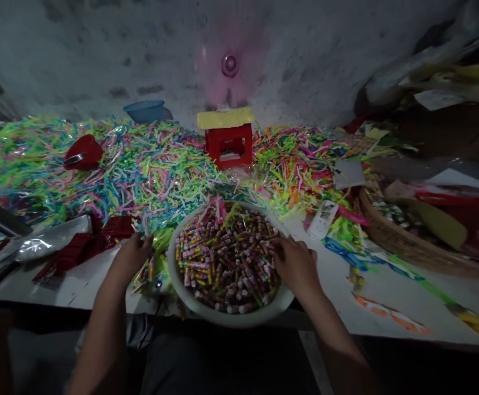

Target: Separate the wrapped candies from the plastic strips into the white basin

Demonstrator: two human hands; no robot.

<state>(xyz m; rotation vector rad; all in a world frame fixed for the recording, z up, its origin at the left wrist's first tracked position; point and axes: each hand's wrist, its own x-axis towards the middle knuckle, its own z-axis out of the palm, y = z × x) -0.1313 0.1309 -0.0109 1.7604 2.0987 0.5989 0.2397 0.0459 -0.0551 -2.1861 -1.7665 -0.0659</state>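
A pale round basin at the table's front edge holds a heap of small, colourfully banded paper-wrapped tubes. My right hand reaches over the basin's right rim, its fingers curled down against the tubes; whatever is between the fingertips is hidden. Left of the basin, my left hand hovers beside green strips and a few loose tubes. Its fingers are drawn together, and what they hold, if anything, is too dim to make out. Pink and lime ribbon pieces lie on top of the tubes.
Piles of coloured plastic strips cover the table's back. A red stool with a yellow top stands before a spinning pink fan. Red trays lie at left, a red scoop behind them, and a woven basket at right.
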